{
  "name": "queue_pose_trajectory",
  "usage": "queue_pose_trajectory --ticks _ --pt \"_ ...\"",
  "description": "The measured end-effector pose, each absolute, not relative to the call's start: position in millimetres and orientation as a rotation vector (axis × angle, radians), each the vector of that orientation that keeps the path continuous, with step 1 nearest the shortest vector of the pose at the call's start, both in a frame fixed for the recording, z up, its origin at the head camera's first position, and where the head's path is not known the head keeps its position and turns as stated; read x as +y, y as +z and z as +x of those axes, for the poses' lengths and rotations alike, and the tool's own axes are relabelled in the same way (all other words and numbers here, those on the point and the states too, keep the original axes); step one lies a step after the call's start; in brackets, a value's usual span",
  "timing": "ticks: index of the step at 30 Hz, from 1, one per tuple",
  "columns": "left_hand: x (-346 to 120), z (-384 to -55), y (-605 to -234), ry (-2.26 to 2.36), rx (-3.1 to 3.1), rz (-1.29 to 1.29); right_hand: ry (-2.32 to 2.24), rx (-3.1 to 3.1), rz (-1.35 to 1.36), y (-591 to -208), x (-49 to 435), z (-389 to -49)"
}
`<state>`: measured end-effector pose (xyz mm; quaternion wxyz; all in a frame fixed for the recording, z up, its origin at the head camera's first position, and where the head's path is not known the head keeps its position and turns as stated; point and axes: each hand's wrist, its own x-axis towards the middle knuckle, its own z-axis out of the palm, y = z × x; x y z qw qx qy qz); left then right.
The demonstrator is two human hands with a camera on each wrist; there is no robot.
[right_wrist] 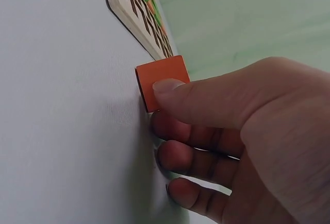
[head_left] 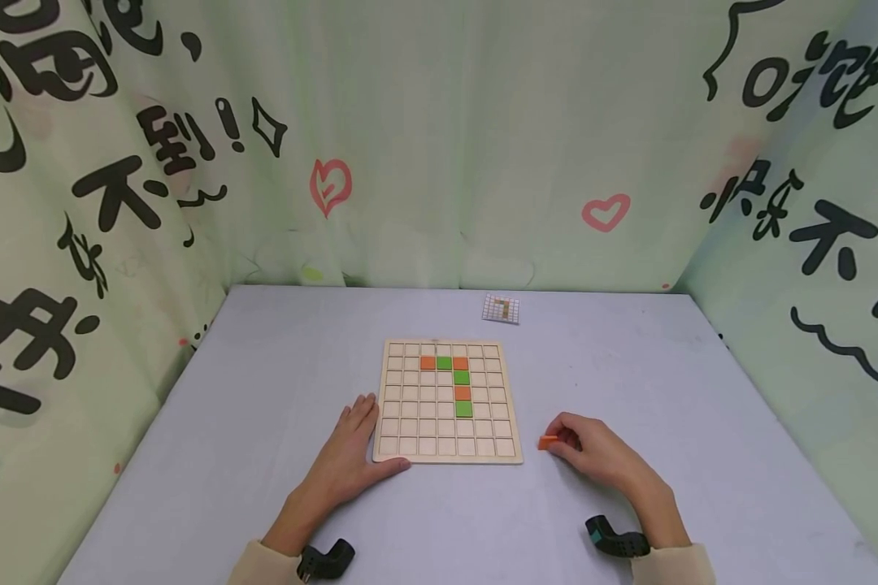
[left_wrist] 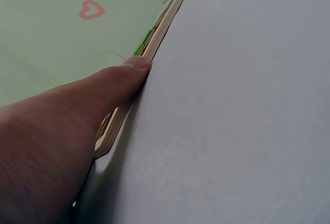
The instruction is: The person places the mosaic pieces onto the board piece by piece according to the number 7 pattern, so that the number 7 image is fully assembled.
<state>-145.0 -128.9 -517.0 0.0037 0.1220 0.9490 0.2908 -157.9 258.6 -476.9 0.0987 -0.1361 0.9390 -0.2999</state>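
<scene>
A square wooden grid board (head_left: 417,426) lies on the table, with orange and green square tiles set in several of its cells. They form a short row near the top and a column running down from its right end. My left hand (head_left: 351,455) rests against the board's lower left corner, fingers straight along the left edge and thumb on the near edge. To the right of the board, my right hand (head_left: 596,447) pinches an orange square tile (right_wrist: 154,72) between thumb and fingers. In the right wrist view the tile is apart from the board.
A small card (head_left: 501,309) with a printed grid pattern lies behind the board, slightly to the right. The white table (head_left: 263,349) is bordered by pale green curtains (head_left: 461,162) with writing. Dark wrist devices (head_left: 618,540) sit on both wrists.
</scene>
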Motion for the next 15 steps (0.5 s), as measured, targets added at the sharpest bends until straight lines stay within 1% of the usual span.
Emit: queue_pose_trajectory --ticks 15 --pt "-128.8 -144.9 -517.5 0.892 2.984 0.382 -0.821 2.839 -0.460 -469.4 248.6 -164.8"
